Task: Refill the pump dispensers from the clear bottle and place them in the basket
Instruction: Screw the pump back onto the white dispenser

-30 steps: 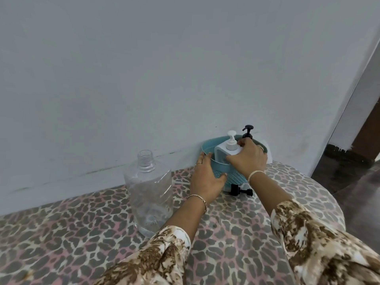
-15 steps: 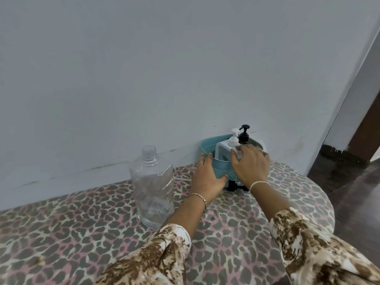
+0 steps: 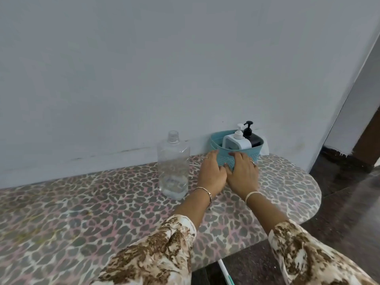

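A teal basket [image 3: 256, 151] stands on the table against the wall. Inside it a white pump dispenser [image 3: 236, 143] and a black pump dispenser [image 3: 251, 136] stand upright side by side. My left hand [image 3: 211, 174] cups the basket's left front wall, fingers round the side and thumb on the front. My right hand [image 3: 243, 174] lies with spread fingers against the basket's front wall, low near the tabletop, and hides what is under it. The clear bottle [image 3: 173, 167] stands uncapped to the left of my hands, nearly empty.
The leopard-print table [image 3: 102, 202] runs along a grey wall and ends in a rounded edge at the right. A white object [image 3: 265, 148] sits behind the basket. A white stick [image 3: 224, 272] shows below the table's front edge. Dark floor and a doorway lie to the right.
My right hand has let go of the white dispenser, which now stands in the basket, and dropped to the basket's front. It now covers the small black pump part seen earlier.
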{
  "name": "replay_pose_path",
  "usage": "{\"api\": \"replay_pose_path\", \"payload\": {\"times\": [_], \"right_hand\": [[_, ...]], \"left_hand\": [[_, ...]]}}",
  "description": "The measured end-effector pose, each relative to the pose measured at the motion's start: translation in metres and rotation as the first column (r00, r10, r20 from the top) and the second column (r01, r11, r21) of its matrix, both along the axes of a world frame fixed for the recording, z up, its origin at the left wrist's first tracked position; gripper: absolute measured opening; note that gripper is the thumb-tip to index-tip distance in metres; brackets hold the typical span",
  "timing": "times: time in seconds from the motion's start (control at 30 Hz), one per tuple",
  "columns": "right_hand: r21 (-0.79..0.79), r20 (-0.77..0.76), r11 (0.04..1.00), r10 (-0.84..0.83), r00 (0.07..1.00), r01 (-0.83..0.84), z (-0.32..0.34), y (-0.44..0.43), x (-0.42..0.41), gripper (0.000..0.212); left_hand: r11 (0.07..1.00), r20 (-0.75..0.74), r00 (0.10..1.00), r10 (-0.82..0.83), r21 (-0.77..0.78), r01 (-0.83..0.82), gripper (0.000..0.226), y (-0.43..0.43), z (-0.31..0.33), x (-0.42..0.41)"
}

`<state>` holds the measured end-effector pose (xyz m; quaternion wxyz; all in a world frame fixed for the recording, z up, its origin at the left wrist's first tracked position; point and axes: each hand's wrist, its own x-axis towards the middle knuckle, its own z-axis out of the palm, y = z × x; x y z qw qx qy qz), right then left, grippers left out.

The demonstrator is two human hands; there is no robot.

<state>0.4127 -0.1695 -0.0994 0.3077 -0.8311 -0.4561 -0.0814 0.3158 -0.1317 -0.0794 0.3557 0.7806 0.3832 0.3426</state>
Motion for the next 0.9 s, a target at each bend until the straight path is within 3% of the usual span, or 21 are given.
{"api": "replay_pose_path", "payload": {"times": [0.13, 0.27, 0.4, 0.57, 0.73, 0.9], "right_hand": [[0.035, -0.014, 0.994, 0.101, 0.995, -0.101, -0.009, -0.022, -0.048, 0.033], [0.047, 0.032, 0.978, 0.200, 0.979, -0.201, -0.025, -0.030, -0.099, 0.021], [0.042, 0.059, 0.939, 0.337, 0.940, -0.340, -0.034, -0.026, -0.154, 0.018], [-0.101, 0.023, 0.882, 0.465, 0.885, -0.461, -0.042, -0.006, -0.210, 0.028], [-0.252, 0.011, 0.804, 0.560, 0.829, -0.539, -0.041, 0.021, -0.251, 0.040], [-0.292, -0.012, 0.771, 0.589, 0.808, -0.566, -0.041, 0.052, -0.274, 0.039]], "left_hand": [[0.999, 0.062, 0.997, 0.051, -0.014, -0.051, 0.051, -0.024, -0.007, -0.040], [0.981, 0.056, 0.991, 0.124, 0.144, -0.131, 0.038, -0.042, -0.030, -0.093], [0.954, 0.088, 0.963, 0.255, 0.141, -0.266, 0.037, -0.041, -0.049, -0.149], [0.886, 0.079, 0.897, 0.434, 0.143, -0.441, 0.036, -0.019, -0.058, -0.222], [0.761, 0.062, 0.771, 0.634, 0.132, -0.636, 0.046, 0.013, -0.054, -0.295], [0.467, 0.113, 0.489, 0.865, 0.175, -0.867, 0.061, 0.048, -0.043, -0.372]]}}
